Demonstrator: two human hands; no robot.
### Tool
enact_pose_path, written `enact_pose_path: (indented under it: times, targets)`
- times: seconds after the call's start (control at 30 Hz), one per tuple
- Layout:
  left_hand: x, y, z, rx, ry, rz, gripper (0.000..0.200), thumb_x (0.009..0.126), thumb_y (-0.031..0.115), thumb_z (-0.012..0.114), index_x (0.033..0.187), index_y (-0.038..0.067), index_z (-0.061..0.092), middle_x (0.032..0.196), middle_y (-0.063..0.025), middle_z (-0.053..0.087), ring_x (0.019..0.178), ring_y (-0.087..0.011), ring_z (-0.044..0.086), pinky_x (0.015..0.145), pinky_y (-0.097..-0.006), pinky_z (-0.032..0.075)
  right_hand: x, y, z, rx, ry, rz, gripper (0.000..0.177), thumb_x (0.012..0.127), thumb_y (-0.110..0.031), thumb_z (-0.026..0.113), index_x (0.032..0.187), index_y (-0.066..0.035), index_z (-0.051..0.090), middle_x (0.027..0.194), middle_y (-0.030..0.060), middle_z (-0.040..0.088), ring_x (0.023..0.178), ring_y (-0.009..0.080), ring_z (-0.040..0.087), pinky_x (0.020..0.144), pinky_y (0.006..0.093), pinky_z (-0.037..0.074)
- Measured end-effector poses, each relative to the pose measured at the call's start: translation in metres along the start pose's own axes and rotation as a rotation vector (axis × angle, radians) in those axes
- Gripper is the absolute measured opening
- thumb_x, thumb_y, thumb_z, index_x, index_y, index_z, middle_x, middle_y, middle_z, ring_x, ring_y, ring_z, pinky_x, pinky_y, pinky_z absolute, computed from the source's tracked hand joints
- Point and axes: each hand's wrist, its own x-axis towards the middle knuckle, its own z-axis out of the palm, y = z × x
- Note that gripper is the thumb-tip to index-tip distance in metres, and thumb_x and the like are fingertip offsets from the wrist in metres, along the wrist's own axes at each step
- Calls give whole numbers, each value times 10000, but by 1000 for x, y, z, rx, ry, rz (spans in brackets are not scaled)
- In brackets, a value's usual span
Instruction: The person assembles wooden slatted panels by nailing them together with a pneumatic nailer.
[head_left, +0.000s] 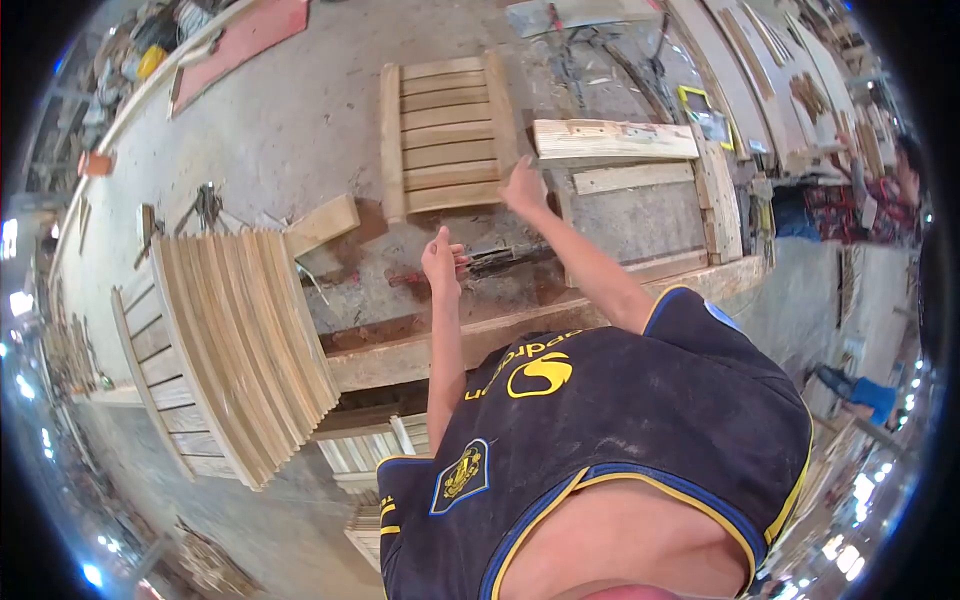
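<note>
A slatted wooden panel (445,140), with two side rails and several crosspieces, lies in front of me over the worn bench top. My right hand (522,190) is closed around its near right corner, at the end of the rail. Just short of the panel's near edge is my left hand (441,263), apart from the wood, thumb pointing up and fingers loosely curled with nothing in them. Beneath and between my hands, dark tools (490,262) lie on the bench.
Stacked slatted panels (245,350) stand at the left, beside a wood block (322,225). To the right sits a timber frame (715,200) with a pale board (615,140). A long beam (390,362) edges the bench near my body. A person (850,205) is at far right.
</note>
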Motion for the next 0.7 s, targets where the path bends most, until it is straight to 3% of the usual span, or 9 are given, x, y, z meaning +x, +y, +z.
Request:
enact_pose_path:
  times: [0.1,0.17,0.2,0.3,0.4,0.43,0.5,0.6,0.7]
  targets:
    - [3,0,35,-116,-7,-235,507,865,451,591,1110,12,529,897,-85,598,697,-190,601,568,-289,491,-32,-11,-46,124,-15,64,810,647,-296,731,1263,113,399,832,215,668,840,352,656,746,425,530]
    - [29,-21,56,-654,-173,76,482,868,439,598,1130,39,535,1000,-94,600,835,-170,601,699,-304,504,-54,-8,-95,192,-94,-1,720,642,-320,733,1186,81,487,832,201,673,837,342,660,751,410,531]
    - [14,-8,78,-695,-169,255,367,861,317,597,1105,46,552,987,-54,597,900,-181,580,793,-316,487,-62,-1,-117,235,-182,-88,636,636,-345,735,1110,48,575,832,187,678,834,332,664,755,394,532]
    - [-36,6,94,-425,51,327,175,798,175,573,926,56,576,878,-33,576,849,-173,580,756,-301,484,-66,27,-146,376,-285,-83,471,642,-371,735,937,-12,658,806,163,680,816,316,668,772,382,532]
    - [-61,30,108,-476,114,497,83,760,148,570,797,74,568,795,-37,565,808,-168,579,705,-297,485,-57,70,-187,479,-422,-322,578,675,-369,720,1138,-49,590,1026,203,640,967,324,627,856,401,502]
    - [-82,34,94,-298,163,544,209,765,171,557,917,29,565,899,-67,575,837,-201,593,751,-316,498,-67,88,-200,508,-428,-296,578,675,-369,720,1138,-49,590,1026,203,640,967,324,627,856,401,502]
    - [-136,45,98,-169,199,546,414,775,218,527,1105,-33,535,1035,-114,585,925,-260,603,835,-368,506,-80,128,-244,243,-25,-868,728,682,-304,723,1341,-186,437,1278,199,493,1144,341,516,941,440,443]
    - [-217,70,118,-158,126,531,566,777,252,496,1256,-47,451,1146,-175,574,1071,-320,575,916,-427,485,-97,168,-294,11,-3,-1021,876,670,-229,725,1420,-340,285,1393,171,359,1251,337,409,1013,478,363]
    - [-248,76,126,-213,-45,424,674,735,235,517,1324,-56,368,1204,-223,536,1102,-349,551,957,-461,459,-105,210,-286,21,56,-1081,879,626,-193,743,1382,-396,344,1340,129,422,1225,305,442,1001,479,355]
